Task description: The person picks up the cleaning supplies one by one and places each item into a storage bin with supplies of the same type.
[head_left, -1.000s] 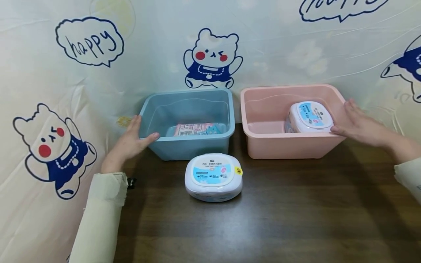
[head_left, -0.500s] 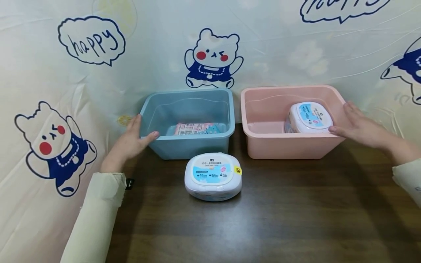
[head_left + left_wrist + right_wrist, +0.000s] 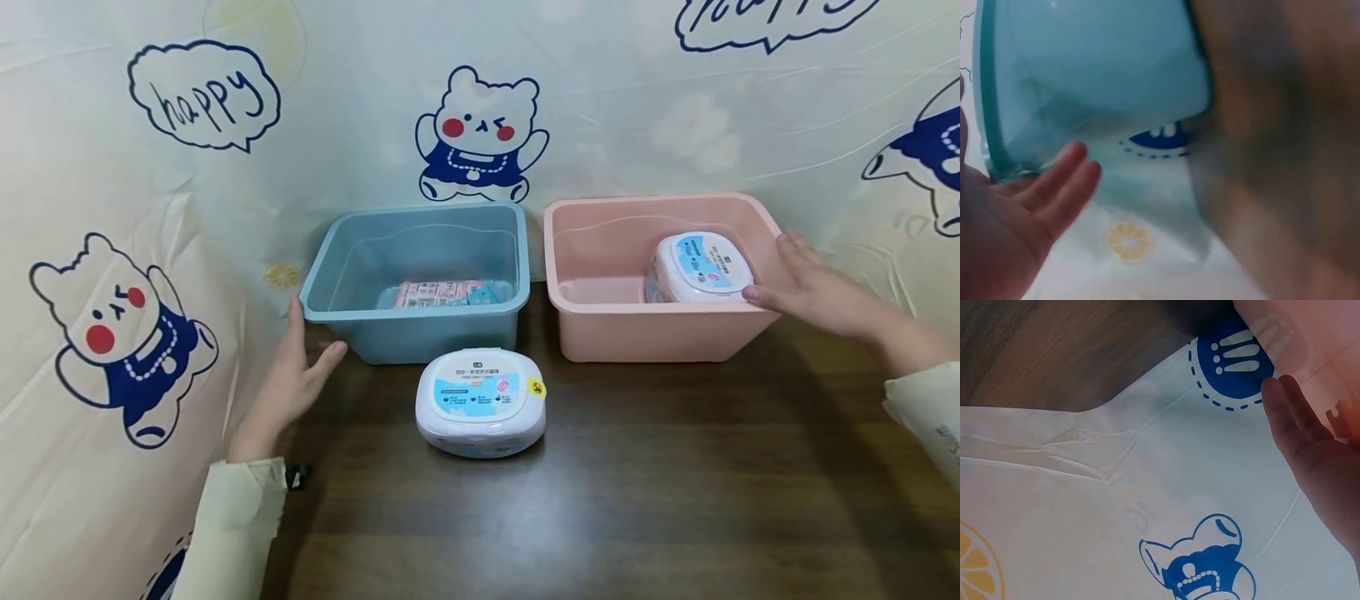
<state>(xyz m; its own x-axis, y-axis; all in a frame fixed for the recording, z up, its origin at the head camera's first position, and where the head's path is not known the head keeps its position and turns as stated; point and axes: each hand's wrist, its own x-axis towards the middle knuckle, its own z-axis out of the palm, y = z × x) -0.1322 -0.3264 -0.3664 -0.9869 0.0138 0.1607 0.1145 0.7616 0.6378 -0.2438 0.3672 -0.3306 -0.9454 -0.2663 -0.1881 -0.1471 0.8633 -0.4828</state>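
My left hand [image 3: 281,387] is at the left front corner of a blue plastic bin [image 3: 427,337]. Its fingers are extended against the bin's outer side, and the thumb stands apart below the rim. In the left wrist view, the fingers [image 3: 1063,187] lie near the bin's lip. My right hand [image 3: 832,292] touches the right end of a pink plastic bin [image 3: 645,337], fingers straight along the outside and thumb at the front rim. Inside the pink bin is a white lidded tub [image 3: 705,267]; a pink-and-blue packet [image 3: 442,293] lies in the blue one.
A second white lidded tub [image 3: 480,404] with a blue label stands on the brown wooden table [image 3: 637,492], in front of the blue bin. Behind both bins hangs a pale cloth [image 3: 622,92] printed with bears, and it also covers the left side.
My left hand has slipped down and back from the blue bin's rim, its thumb no longer over the front edge. The right hand stays at the pink bin.
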